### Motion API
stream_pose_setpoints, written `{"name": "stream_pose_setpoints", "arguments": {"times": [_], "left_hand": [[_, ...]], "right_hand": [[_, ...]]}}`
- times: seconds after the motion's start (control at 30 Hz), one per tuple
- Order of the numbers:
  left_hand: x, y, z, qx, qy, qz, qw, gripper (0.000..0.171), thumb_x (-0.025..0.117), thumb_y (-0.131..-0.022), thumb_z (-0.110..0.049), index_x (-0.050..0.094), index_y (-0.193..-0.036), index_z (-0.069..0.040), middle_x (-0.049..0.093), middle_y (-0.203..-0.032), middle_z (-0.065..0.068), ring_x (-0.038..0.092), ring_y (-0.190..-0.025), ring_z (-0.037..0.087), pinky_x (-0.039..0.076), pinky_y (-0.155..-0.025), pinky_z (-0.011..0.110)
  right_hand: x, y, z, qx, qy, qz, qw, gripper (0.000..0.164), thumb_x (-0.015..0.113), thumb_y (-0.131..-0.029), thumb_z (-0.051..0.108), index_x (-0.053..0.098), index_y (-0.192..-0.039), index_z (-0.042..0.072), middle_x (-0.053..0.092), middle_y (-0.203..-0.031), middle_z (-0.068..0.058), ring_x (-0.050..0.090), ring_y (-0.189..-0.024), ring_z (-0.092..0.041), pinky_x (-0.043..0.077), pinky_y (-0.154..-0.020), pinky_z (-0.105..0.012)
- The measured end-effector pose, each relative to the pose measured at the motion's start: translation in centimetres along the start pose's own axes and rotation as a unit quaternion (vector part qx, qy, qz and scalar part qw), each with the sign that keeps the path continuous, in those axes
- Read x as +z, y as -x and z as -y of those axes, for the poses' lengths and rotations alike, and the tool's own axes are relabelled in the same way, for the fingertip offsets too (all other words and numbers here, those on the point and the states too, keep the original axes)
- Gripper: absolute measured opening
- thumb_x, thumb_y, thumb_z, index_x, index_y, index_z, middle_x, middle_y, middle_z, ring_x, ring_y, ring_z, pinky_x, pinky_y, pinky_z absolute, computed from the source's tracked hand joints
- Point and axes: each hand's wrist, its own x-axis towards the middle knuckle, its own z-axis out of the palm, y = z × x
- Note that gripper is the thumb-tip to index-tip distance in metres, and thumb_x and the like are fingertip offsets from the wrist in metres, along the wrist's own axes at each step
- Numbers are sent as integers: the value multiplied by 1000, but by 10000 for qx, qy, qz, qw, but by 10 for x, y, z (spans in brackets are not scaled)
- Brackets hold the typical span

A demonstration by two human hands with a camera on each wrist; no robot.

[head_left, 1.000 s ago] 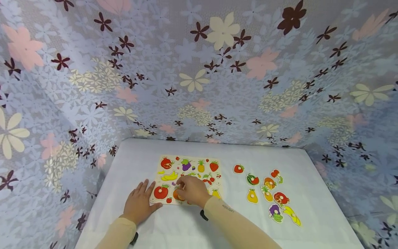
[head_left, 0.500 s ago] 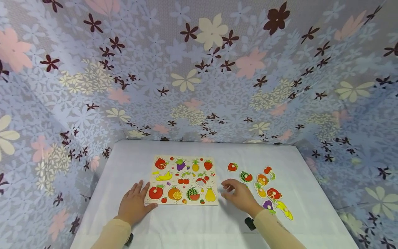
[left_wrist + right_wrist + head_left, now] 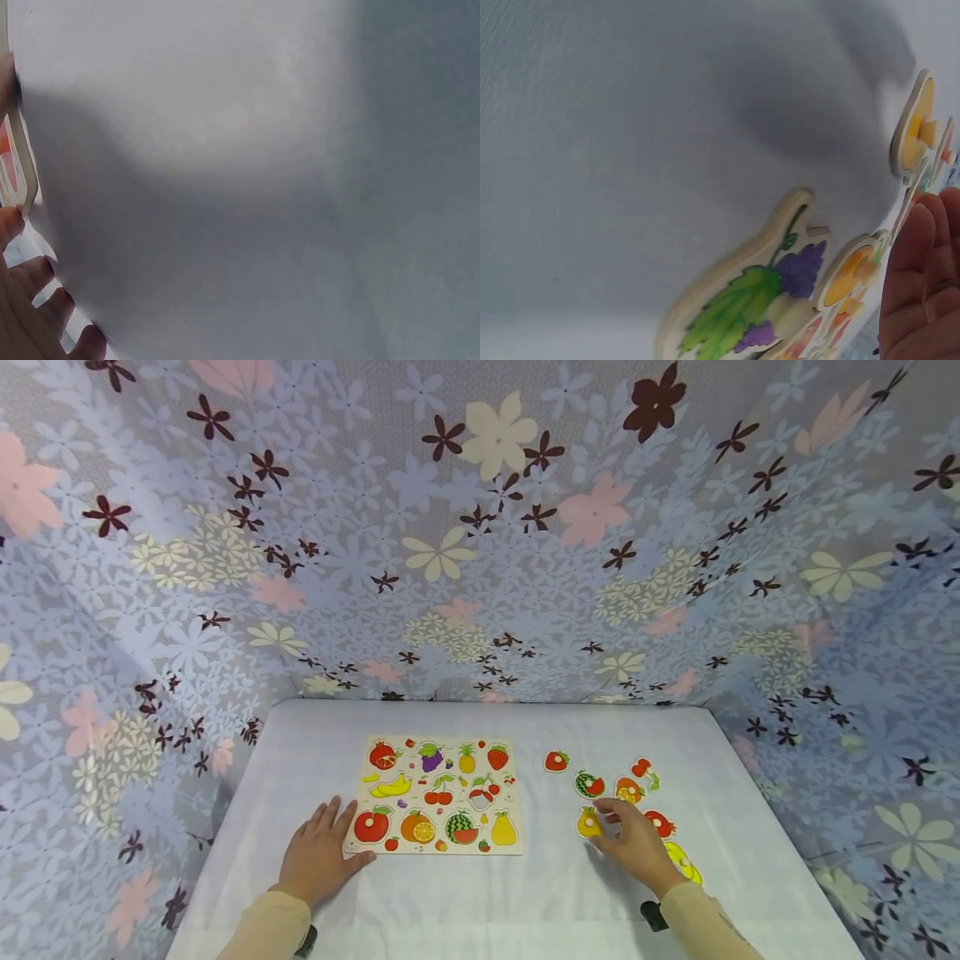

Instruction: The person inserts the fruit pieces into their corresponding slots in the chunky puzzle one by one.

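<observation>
A wooden fruit puzzle board lies on the white cloth, printed with fruit pictures. Its lower left slot holds an apple piece with a small round knob. My left hand rests flat at the board's left edge, fingers spread. To the right, my right hand hovers over the loose pieces, fingers loosely bent and holding nothing. Its fingertips are beside a yellow pear piece; the right wrist view shows a gap between the hand and that pear. A grape piece lies below the hand, hidden in the head view.
More knobbed pieces lie at the right: a strawberry, a watermelon, an orange, cherries, a pomegranate and bananas. A flowered curtain surrounds the table's back and sides.
My right hand has left the lower part of the board and moved right to the pear piece. The apple piece and my left hand stay in place beside each other; the head view has shifted slightly.
</observation>
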Motion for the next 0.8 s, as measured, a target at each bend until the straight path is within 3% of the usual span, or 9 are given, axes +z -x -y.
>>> {"name": "stream_pose_setpoints", "arguments": {"times": [0.43,0.8], "left_hand": [[6,-1,4,12,-3,-34,10000,98,71,-79,-65,40,-153,-9,32,-156,25,31,-140,48,30,-109,64],[2,0,2,-30,10,0,10000,98,72,-80,-63,40,-153,-8,32,-156,25,31,-140,48,29,-110,64]], "right_hand": [[5,-5,-9,-9,409,199,9990,72,88,-76,19,54,-140,12,62,-125,-5,61,-106,-24,52,-92,-51],[11,-11,-8,-21,718,323,9969,71,88,-76,16,57,-139,16,62,-122,0,60,-101,-20,53,-90,-48]]}}
